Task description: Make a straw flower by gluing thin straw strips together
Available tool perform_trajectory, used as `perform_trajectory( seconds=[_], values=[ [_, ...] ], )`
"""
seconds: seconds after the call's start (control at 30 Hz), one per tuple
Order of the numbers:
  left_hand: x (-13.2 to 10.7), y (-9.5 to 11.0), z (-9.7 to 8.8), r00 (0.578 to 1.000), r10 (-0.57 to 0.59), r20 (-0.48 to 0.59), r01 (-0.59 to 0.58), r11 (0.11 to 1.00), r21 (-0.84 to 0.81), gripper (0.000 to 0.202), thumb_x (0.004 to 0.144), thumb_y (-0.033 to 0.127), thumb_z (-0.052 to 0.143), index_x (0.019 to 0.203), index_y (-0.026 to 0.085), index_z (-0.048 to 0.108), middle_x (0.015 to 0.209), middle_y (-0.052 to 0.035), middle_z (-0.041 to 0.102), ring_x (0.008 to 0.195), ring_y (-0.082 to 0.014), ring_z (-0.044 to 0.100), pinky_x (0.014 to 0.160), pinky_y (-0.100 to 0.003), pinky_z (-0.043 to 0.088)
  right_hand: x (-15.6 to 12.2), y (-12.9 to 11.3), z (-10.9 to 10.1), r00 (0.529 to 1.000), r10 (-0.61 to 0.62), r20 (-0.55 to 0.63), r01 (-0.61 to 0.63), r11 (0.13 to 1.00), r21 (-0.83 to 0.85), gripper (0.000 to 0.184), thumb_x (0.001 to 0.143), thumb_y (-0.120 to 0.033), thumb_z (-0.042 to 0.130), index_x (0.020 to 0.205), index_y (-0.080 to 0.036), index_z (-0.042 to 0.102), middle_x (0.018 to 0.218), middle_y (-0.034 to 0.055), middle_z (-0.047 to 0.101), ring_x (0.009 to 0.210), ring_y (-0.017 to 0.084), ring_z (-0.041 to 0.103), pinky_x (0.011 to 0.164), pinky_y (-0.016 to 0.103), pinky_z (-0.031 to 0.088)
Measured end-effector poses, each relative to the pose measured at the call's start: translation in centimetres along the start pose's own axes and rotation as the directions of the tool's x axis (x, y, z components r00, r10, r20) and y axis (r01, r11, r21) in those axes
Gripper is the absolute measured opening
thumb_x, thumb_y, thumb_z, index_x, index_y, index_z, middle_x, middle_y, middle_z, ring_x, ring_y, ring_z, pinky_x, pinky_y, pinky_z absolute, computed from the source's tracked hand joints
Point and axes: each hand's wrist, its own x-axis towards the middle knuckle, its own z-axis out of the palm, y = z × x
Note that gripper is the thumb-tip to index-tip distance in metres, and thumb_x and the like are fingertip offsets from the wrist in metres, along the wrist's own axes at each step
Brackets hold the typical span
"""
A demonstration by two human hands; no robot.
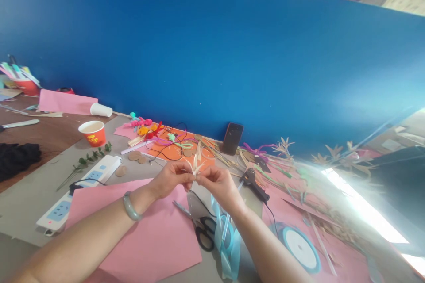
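Note:
My left hand [177, 177] and my right hand [217, 184] meet over the front of the table, fingertips nearly touching. Between them is a small pale straw flower [195, 166] with thin pointed petals fanning upward. Both hands pinch its lower end between thumb and fingers; the exact grip is partly hidden by the fingers. Below the hands lies a pink paper sheet [149, 234]. Black-handled scissors [205, 234] rest at its right edge, blades pointing up and left. Beside them, light blue ribbon [229, 247] hangs in loops under my right forearm.
A white power strip [83, 190] and a red paper cup [93, 133] stand left. A black glue gun [255, 185] lies right, near a ribbon spool [300, 247]. Behind, a phone [232, 138] leans against the blue wall [212, 53], among coloured pipe cleaners [179, 141] and dried stems.

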Motion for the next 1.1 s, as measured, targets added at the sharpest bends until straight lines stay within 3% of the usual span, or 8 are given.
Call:
perform_trajectory(
  seconds=[0.17, 0.4, 0.57, 0.7, 0.83, 0.97, 1.1],
  values=[
    [-0.1, 0.2, -0.1, 1.000, 0.013, 0.020, -0.013, 1.000, -0.007, 0.020, 0.071, 0.028, 0.075, 0.072, 0.013, 0.062, 0.054, 0.0007, 0.060, 0.048, -0.0102, 0.055, 0.050, -0.023, 0.045, 0.1, -0.2, 0.0, 1.000, 0.021, 0.017, -0.021, 1.000, -0.005, 0.020, 0.069, -0.033, 0.073, 0.061, -0.018, 0.062, 0.060, -0.0013, 0.062, 0.054, 0.012, 0.052, 0.054, 0.026, 0.040],
    [-0.1, 0.9, -0.2, 0.999, 0.018, 0.036, -0.020, 0.999, 0.047, 0.020, 0.075, 0.029, 0.072, 0.076, 0.013, 0.061, 0.056, 0.0009, 0.061, 0.050, -0.0105, 0.057, 0.054, -0.023, 0.046, 0.0, -0.1, 0.1, 0.999, -0.037, 0.017, 0.038, 0.997, -0.069, 0.016, 0.073, -0.029, 0.067, 0.065, -0.017, 0.062, 0.061, -0.0014, 0.061, 0.055, 0.012, 0.052, 0.053, 0.025, 0.038],
    [-0.1, 0.8, -0.2, 1.000, 0.010, 0.012, -0.011, 0.998, 0.061, 0.022, 0.074, 0.030, 0.073, 0.077, 0.013, 0.060, 0.057, 0.0001, 0.062, 0.052, -0.0111, 0.058, 0.055, -0.023, 0.047, -0.1, 0.1, 0.2, 0.996, -0.083, 0.020, 0.085, 0.991, -0.104, 0.008, 0.074, -0.024, 0.063, 0.071, -0.017, 0.065, 0.068, 0.0016, 0.067, 0.063, 0.015, 0.060, 0.060, 0.027, 0.045],
    [0.0, 0.3, -0.1, 0.999, -0.026, -0.031, 0.026, 1.000, 0.010, 0.025, 0.071, 0.032, 0.075, 0.075, 0.013, 0.059, 0.055, 0.0004, 0.061, 0.051, -0.0112, 0.057, 0.052, -0.023, 0.047, -0.3, 0.1, 0.5, 0.994, -0.112, 0.005, 0.111, 0.979, -0.168, 0.006, 0.072, -0.019, 0.063, 0.074, -0.016, 0.068, 0.072, 0.0037, 0.071, 0.067, 0.017, 0.063, 0.062, 0.028, 0.047],
    [0.0, -0.1, 0.1, 0.996, -0.087, -0.036, 0.084, 0.993, -0.079, 0.027, 0.068, 0.031, 0.078, 0.069, 0.012, 0.058, 0.055, 0.0013, 0.059, 0.051, -0.0099, 0.056, 0.050, -0.021, 0.044, -0.4, 0.1, 0.6, 0.993, -0.120, 0.011, 0.119, 0.967, -0.224, 0.011, 0.074, -0.026, 0.066, 0.071, -0.016, 0.069, 0.068, 0.0044, 0.071, 0.061, 0.016, 0.062, 0.056, 0.027, 0.045],
    [0.0, 0.3, 0.1, 0.994, -0.098, -0.038, 0.095, 0.992, -0.084, 0.025, 0.067, 0.029, 0.078, 0.067, 0.012, 0.060, 0.054, 0.0017, 0.058, 0.050, -0.0089, 0.054, 0.051, -0.021, 0.044, -0.1, 0.3, 0.4, 0.995, -0.096, 0.040, 0.100, 0.989, -0.110, 0.017, 0.074, -0.033, 0.070, 0.071, -0.016, 0.069, 0.068, 0.0035, 0.071, 0.063, 0.016, 0.063, 0.060, 0.028, 0.047],
    [-0.1, 0.9, -0.3, 0.998, -0.057, -0.001, 0.057, 0.998, 0.008, 0.023, 0.067, 0.029, 0.078, 0.068, 0.011, 0.063, 0.054, 0.0002, 0.061, 0.050, -0.0098, 0.055, 0.053, -0.022, 0.045, 0.4, 0.8, -0.1, 0.987, -0.055, 0.154, 0.047, 0.997, 0.056, 0.024, 0.072, -0.040, 0.072, 0.071, -0.017, 0.069, 0.072, 0.0042, 0.072, 0.070, 0.018, 0.066, 0.067, 0.031, 0.051]
  ],
)
